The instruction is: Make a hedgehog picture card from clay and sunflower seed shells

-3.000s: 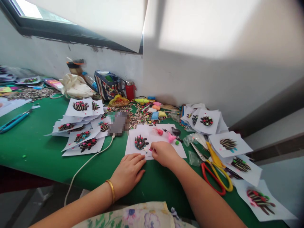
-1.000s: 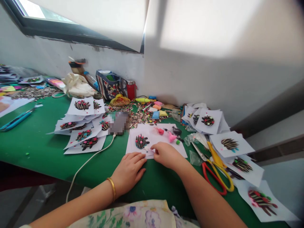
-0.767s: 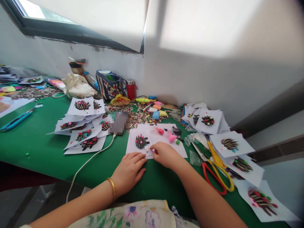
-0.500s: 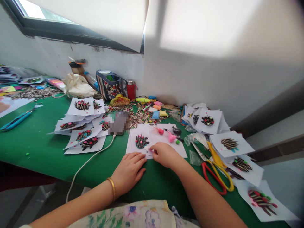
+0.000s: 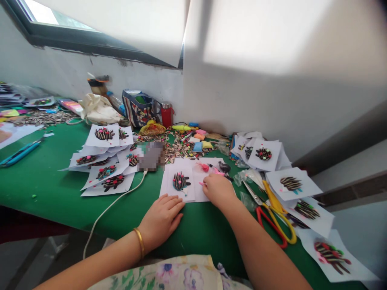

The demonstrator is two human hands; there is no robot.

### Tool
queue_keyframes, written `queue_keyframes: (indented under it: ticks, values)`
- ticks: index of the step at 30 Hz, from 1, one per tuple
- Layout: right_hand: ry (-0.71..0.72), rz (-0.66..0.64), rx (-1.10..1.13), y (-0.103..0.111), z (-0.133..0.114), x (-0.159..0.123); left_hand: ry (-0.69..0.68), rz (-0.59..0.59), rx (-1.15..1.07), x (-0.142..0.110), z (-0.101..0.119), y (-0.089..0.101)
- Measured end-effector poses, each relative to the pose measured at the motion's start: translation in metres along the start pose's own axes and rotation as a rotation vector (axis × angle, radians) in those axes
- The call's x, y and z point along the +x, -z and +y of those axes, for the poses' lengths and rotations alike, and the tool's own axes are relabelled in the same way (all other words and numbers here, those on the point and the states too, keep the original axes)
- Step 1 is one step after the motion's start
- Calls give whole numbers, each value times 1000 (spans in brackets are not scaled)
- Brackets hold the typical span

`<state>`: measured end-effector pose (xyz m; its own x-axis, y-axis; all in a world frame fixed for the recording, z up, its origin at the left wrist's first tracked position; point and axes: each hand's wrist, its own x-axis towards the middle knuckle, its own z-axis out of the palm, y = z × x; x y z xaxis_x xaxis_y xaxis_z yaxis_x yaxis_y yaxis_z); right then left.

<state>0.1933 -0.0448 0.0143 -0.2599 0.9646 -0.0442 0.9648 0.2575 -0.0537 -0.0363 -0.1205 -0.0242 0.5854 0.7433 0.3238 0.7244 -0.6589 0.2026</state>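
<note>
On white paper (image 5: 201, 195) in front of me lies a small card (image 5: 189, 196) with a hedgehog figure (image 5: 179, 182) of striped seeds, blue clay and pink dots. My left hand (image 5: 165, 217) rests flat, fingers extended, its fingertips at the lower edge of the card. To the right of the card, my right hand (image 5: 219, 191) is closed in a pinch over the paper. A thin pink pointed piece (image 5: 201, 183) sticks out from its fingertips; its other end is hidden. Just behind this hand lie a red clay lump (image 5: 204, 166) and a dark lump (image 5: 224, 166).
Finished-looking seed cards (image 5: 113, 183) are stacked at left, and more cards (image 5: 267, 155) at right. Scissors (image 5: 273, 219) with red and yellow handles lie right of the paper. Loose seeds (image 5: 178, 149) and clay blocks (image 5: 198, 146) spread behind. A white cable (image 5: 113, 209) crosses the table at left.
My right hand has moved right, away from the hedgehog card to the bare paper beside it, with the pink piece in its fingers. The left hand has barely shifted.
</note>
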Motion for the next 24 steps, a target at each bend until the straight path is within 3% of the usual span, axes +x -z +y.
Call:
queue_keyframes:
  ticks: [5,9,14,18,21,24]
  values:
    - [253,118,131,-13,-3,7,-78,-28,18,-12,-7,6]
    - [370,60,194,-22,-6,9,-104,-67,63,-25,-16,17]
    - [442,41,248,-17,-11,2,-65,-41,116,-40,-34,28]
    - [422,104,304,-15,-14,0,36,5,158,-46,-47,30]
    - [311,173,314,-17,-16,3,115,21,173,-46,-49,30]
    - [215,156,311,-20,-17,4,152,14,188,-44,-47,28]
